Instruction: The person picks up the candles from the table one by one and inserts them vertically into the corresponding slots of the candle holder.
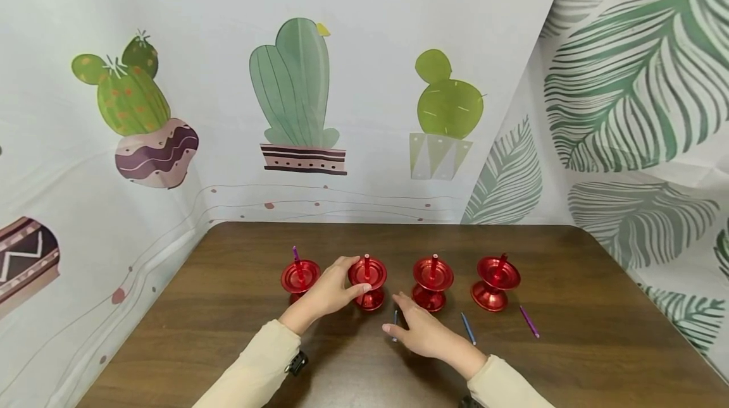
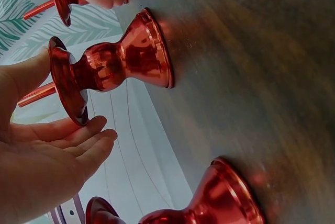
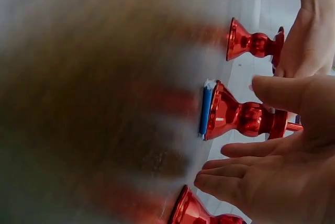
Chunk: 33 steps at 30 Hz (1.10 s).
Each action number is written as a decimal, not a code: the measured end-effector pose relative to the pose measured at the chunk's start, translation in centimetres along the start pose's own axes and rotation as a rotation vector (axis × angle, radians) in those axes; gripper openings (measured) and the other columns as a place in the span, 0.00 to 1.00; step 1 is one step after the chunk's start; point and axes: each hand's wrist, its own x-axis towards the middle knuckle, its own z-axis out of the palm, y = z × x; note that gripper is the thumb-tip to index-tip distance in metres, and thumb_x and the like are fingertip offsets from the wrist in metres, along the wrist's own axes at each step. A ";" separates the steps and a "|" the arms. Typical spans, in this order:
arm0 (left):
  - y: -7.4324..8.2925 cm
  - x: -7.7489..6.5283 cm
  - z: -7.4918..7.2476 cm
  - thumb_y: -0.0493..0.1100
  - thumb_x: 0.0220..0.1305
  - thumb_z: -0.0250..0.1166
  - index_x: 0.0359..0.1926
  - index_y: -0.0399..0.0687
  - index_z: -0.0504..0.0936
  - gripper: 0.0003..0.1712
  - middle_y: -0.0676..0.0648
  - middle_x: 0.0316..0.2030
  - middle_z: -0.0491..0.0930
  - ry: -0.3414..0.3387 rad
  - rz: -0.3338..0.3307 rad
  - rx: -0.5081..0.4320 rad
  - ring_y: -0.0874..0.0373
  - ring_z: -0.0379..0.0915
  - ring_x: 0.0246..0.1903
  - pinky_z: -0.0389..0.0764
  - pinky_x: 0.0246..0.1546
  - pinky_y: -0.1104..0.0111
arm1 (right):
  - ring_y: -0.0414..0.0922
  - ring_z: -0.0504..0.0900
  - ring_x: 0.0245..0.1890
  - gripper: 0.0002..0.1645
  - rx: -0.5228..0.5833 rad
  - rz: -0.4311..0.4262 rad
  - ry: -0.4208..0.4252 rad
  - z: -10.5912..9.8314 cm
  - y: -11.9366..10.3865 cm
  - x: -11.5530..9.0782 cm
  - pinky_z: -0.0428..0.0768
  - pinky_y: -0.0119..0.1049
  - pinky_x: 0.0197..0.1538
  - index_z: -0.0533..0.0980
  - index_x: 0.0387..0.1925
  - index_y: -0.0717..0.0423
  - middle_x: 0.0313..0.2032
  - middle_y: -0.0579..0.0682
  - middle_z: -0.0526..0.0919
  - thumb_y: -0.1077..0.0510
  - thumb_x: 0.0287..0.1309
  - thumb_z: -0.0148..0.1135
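Note:
A shiny red candle holder (image 1: 371, 297), second from the left, stands upright on the table. My left hand (image 1: 333, 288) holds it by the dish rim, thumb at the front and fingers behind. In the left wrist view the fingers touch the rim of the dish (image 2: 65, 77). My right hand (image 1: 424, 329) is spread palm inward over the table, with nothing between thumb and fingers. Just by its thumb lies a thin blue candle (image 1: 395, 316), partly hidden. The right wrist view shows this blue candle (image 3: 206, 110) before the base of the held holder (image 3: 222, 114).
The leftmost red holder (image 1: 300, 276) carries a purple candle (image 1: 295, 253). Two more red holders (image 1: 431, 284) (image 1: 494, 283) stand to the right. Another blue candle (image 1: 468, 328) and a purple candle (image 1: 529, 321) lie on the brown table (image 1: 569, 370). A printed cloth (image 1: 370, 98) hangs behind.

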 end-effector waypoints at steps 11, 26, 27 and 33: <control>0.0 0.0 -0.1 0.44 0.60 0.68 0.63 0.27 0.66 0.36 0.32 0.58 0.70 -0.011 -0.002 -0.004 0.40 0.69 0.58 0.70 0.58 0.50 | 0.66 0.58 0.67 0.36 -0.144 0.027 -0.033 0.2 -0.1 0.6 0.60 0.60 0.65 0.66 0.60 0.75 0.65 0.74 0.61 0.54 0.59 0.66; 0.1 0.0 0.1 0.43 0.60 0.69 0.62 0.27 0.67 0.36 0.32 0.58 0.71 0.000 -0.008 -0.007 0.40 0.70 0.57 0.71 0.58 0.51 | 0.67 0.72 0.57 0.19 -0.354 -0.068 0.042 0.8 -0.7 0.8 0.73 0.56 0.56 0.75 0.38 0.67 0.52 0.71 0.75 0.60 0.49 0.73; 0.1 0.0 0.1 0.43 0.60 0.69 0.62 0.26 0.67 0.36 0.32 0.58 0.71 0.003 -0.006 -0.005 0.40 0.70 0.57 0.71 0.58 0.51 | 0.66 0.74 0.55 0.16 -0.373 -0.087 0.057 0.8 -0.7 0.9 0.75 0.55 0.54 0.75 0.35 0.65 0.49 0.69 0.77 0.62 0.49 0.73; 0.1 -0.1 0.1 0.43 0.59 0.69 0.62 0.26 0.67 0.36 0.32 0.57 0.72 0.010 0.005 0.009 0.40 0.70 0.57 0.71 0.58 0.50 | 0.58 0.80 0.44 0.12 -0.467 -0.121 0.116 1.2 -0.9 1.0 0.82 0.47 0.39 0.73 0.26 0.61 0.38 0.60 0.78 0.67 0.47 0.71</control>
